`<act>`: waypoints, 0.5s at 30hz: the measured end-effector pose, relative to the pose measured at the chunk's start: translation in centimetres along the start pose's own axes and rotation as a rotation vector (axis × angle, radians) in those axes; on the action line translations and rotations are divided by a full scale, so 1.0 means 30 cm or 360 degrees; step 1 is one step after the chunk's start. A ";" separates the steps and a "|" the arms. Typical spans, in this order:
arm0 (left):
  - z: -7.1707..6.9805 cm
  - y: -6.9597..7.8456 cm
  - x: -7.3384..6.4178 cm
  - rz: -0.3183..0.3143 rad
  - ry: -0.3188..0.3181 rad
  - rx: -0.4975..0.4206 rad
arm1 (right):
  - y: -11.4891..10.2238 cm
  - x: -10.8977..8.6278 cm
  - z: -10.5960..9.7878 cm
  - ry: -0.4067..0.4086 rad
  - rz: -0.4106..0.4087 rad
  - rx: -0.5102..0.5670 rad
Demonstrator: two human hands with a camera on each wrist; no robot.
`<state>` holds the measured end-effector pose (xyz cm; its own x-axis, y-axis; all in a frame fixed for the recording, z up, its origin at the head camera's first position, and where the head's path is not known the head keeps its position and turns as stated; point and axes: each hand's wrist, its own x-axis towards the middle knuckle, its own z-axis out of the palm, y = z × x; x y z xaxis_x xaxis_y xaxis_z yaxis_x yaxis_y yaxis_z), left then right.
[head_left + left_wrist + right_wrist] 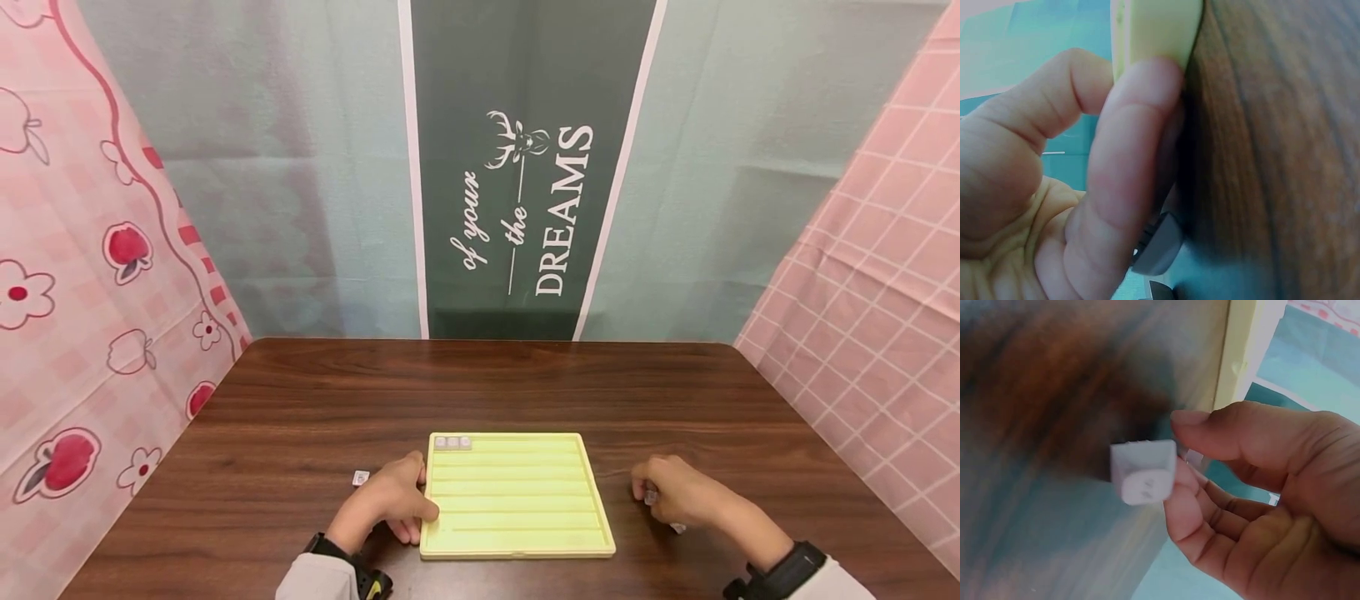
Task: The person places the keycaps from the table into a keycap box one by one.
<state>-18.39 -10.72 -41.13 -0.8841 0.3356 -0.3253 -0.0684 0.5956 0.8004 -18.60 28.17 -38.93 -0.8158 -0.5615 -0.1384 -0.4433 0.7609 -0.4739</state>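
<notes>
A pale yellow tray (pixel 517 492) with long parallel ridges lies on the table, three light keycaps (pixel 453 443) side by side in its far left corner. My left hand (pixel 397 492) grips the tray's left edge, thumb over the rim and fingers against the outer wall. Right of the tray, my right hand (pixel 678 492) is low at the table with bent fingers. One small keycap (pixel 651 497) shows between its thumb and fingers; whether it is pinched cannot be told. Another keycap (pixel 1144 472), with a dark mark, is close beside the fingers in the right wrist view.
A single white keycap (pixel 361 478) lies on the dark wooden table (pixel 480 383), left of my left hand. Behind the table hangs a green curtain (pixel 525 67) with printed words. Pink cloths (pixel 885 275) hang at both sides.
</notes>
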 end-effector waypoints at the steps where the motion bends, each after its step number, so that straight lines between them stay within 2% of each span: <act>1: 0.000 0.000 0.001 -0.0001 0.0000 0.0000 | -0.001 0.002 -0.007 0.0008 -0.0004 -0.0011; 6: -0.002 0.000 0.001 0.0000 0.0003 0.0002 | -0.009 0.014 -0.042 0.0084 -0.0036 -0.0127; 15: -0.001 -0.001 0.001 0.0006 -0.0003 -0.0024 | -0.017 0.013 -0.090 0.0177 -0.0109 -0.0207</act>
<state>-18.42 -10.75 -41.15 -0.8836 0.3389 -0.3232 -0.0722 0.5833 0.8090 -19.69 28.44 -36.40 -0.8149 -0.5795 -0.0092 -0.5377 0.7618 -0.3612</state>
